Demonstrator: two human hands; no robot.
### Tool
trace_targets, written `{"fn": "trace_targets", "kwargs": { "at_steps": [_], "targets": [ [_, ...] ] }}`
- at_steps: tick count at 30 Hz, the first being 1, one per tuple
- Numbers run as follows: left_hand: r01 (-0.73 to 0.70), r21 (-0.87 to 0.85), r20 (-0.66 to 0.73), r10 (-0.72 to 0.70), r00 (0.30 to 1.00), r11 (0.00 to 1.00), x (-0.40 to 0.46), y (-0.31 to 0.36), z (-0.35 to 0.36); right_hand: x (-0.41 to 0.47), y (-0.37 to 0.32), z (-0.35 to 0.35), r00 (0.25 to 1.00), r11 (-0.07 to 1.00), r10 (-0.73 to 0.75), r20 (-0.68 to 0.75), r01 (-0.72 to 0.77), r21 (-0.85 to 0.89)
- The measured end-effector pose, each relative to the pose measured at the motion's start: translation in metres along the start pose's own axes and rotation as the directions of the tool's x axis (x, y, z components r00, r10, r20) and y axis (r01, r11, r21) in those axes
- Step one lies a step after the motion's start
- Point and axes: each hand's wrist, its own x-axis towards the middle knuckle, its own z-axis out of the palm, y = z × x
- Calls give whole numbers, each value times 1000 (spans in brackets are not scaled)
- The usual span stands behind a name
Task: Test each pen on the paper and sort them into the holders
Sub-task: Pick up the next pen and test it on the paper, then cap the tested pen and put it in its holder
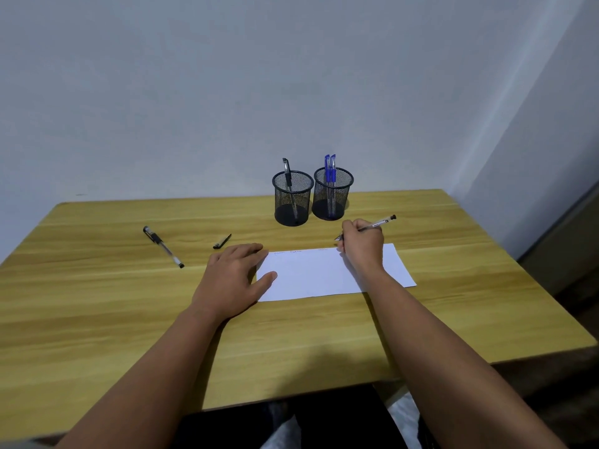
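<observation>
Right hand (pixel 362 244) fingers curled round pen (pixel 377 224), tip at far edge of paper (pixel 324 277). Left hand (pixel 235 278) flat, fingers together, pressing paper's left end. Cap (pixel 222 241) and capped pen (pixel 163 246) on table (pixel 97 303), left. Left holder (pixel 292 198): black pen; right holder (pixel 332 193): blue pens.

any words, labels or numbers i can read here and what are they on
Nothing here can be read with certainty.
Paper: faint handwritten scribbles along its far edge, too small and pale to read.
Pen in the right hand: a small dark label on the barrel, too blurred to read.
Capped pen lying on the table: no print shows.
Pens in the two mesh holders: no print can be made out.
</observation>
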Motion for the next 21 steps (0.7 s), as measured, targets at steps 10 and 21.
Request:
{"fn": "trace_targets", "kwargs": {
  "at_steps": [10, 21],
  "targets": [
    [-46, -9, -169, 44, 985, 999, 1, 3, -10, -5, -36, -1, 995, 992, -86, 40, 82, 92],
    [307, 469, 23, -359, 933, 828, 37, -28, -43, 5, -46, -32, 994, 975, -35, 106, 11, 222]
  ]
}}
